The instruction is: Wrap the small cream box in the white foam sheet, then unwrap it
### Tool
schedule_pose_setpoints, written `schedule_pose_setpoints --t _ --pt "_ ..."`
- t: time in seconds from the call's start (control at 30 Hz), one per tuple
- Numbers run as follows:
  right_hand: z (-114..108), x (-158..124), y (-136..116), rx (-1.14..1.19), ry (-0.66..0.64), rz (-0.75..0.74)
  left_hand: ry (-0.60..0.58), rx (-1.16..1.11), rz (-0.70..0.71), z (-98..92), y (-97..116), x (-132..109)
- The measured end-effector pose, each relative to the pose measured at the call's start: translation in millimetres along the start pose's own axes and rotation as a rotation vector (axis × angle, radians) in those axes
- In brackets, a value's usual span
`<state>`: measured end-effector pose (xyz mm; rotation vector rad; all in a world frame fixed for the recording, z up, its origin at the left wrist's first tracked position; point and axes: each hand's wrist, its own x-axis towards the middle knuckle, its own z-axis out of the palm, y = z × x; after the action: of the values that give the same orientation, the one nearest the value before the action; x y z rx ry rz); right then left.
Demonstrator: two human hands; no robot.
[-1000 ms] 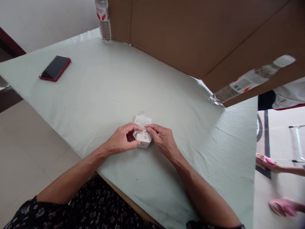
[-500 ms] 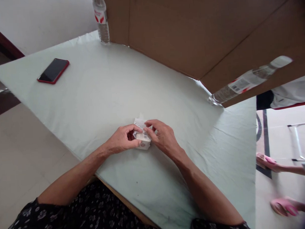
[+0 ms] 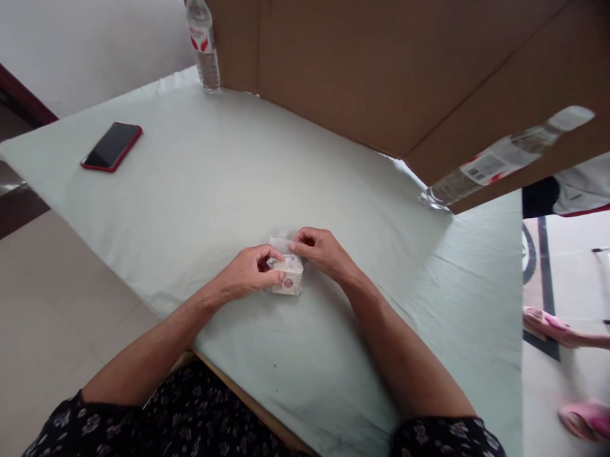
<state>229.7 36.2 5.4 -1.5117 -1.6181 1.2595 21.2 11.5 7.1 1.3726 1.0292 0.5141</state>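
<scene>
Over cloth, right hand (pinching wrapping, perhaps) advanced.

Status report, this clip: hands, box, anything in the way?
Left hand holding small box. Right hand at pale flap or wrapper beyond it, pinch unclear. Phone and bottles apart from both hands.

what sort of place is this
Probably a room in a home, though I can't be certain: a pale green tablecloth covers the table, a phone in a red case lies on it, and someone nearby wears pink slippers.
</scene>
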Motion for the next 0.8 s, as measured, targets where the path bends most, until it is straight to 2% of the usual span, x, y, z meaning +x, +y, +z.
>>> schedule_pose_setpoints --t 0.13,0.23,0.33,0.43,0.5,0.6,0.67,0.8 --pt "2 -11 1 0.241 -0.057 -0.007 0.002 0.058 0.000 -0.2 2 1" --pt "6 -16 1 0.320 -0.056 -0.038 0.132 0.194 0.046 3.0 4 -2" --pt "10 -20 0 0.300 -0.008 -0.068 0.272 0.323 0.139 7.0 2 -6" --pt "10 -26 -2 0.262 0.010 -0.080 0.330 0.272 0.153 8.8 -1 -8" --pt "8 -32 -3 0.275 -0.017 -0.073 0.313 0.182 0.159 8.5 -2 -6" --pt "7 -41 0 0.279 -0.080 -0.077 0.208 0.086 0.154 7.2 -1 -3" --pt "9 -45 3 0.241 -0.075 -0.077 0.149 0.055 0.118 7.0 2 -1" --pt "18 -47 12 0.286 -0.046 -0.034 0.132 0.043 0.064 8.6 4 -1"
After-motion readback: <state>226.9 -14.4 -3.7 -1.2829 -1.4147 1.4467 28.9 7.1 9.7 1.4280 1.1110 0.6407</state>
